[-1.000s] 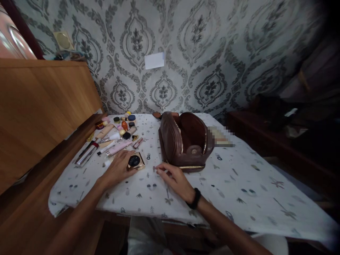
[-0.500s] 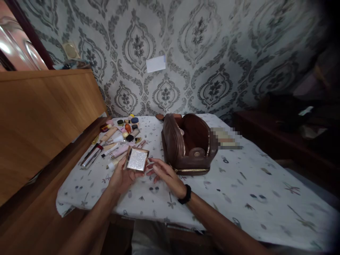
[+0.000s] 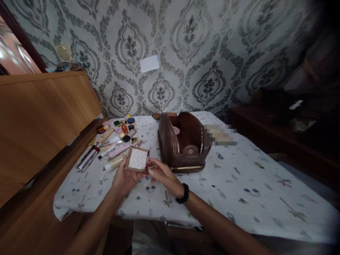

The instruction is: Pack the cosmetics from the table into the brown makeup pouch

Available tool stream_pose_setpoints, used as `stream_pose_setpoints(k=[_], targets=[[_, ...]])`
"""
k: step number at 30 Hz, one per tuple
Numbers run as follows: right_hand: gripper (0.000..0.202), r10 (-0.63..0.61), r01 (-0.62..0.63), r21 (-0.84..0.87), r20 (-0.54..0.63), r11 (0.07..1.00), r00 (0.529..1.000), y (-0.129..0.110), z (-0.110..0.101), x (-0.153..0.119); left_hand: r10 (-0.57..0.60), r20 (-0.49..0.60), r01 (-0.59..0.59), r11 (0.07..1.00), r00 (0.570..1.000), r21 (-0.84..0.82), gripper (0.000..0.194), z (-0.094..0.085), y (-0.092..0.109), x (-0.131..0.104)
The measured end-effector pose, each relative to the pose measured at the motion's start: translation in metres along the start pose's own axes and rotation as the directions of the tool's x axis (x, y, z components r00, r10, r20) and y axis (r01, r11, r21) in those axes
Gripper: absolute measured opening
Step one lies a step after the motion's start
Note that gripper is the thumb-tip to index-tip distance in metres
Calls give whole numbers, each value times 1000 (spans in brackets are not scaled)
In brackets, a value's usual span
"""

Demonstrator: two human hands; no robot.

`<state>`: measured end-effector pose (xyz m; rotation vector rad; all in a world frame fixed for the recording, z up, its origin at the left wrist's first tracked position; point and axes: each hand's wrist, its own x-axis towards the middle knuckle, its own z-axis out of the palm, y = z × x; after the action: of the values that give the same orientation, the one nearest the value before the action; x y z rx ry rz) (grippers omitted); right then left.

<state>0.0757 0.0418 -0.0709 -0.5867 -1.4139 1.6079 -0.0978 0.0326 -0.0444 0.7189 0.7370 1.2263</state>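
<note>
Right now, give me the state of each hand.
Left hand: closed on the square compact, lifted off the table.
Right hand: fingers touching the compact's right edge; grip cannot be told.

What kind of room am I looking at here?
Probably a room in a home, perhaps a bedroom: patterned damask wallpaper, a table under a printed white cloth, and cosmetics laid out beside an open brown toiletry bag.

Compact point(image 3: 137, 159): lifted off the tablecloth, turned glittery face up.
Left hand point(image 3: 124, 178): now holds it from below.
Right hand point(image 3: 162, 174): moved from tablecloth to compact's edge.
</note>
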Motion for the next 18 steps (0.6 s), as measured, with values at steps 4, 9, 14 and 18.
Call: stream_pose_setpoints(k=[4, 9, 14, 18], targets=[[64, 0, 0, 5, -12, 1000, 1000, 0, -2, -1, 191, -44, -178, 961, 981, 214, 43, 0, 0, -1], [68, -21, 21, 40, 2, 999, 1000, -4, -2, -3, 408, 61, -357, 706, 911, 612, 41, 4, 9, -7], [55, -70, 67, 120, 25, 991, 997, -9, 1, -4, 515, 209, -419, 334, 831, 845, 51, 10, 14, -13], [50, -101, 96, 178, 19, 979, 995, -15, 2, -4, 537, 413, -457, -56, 735, 888, 57, 13, 15, -13]])
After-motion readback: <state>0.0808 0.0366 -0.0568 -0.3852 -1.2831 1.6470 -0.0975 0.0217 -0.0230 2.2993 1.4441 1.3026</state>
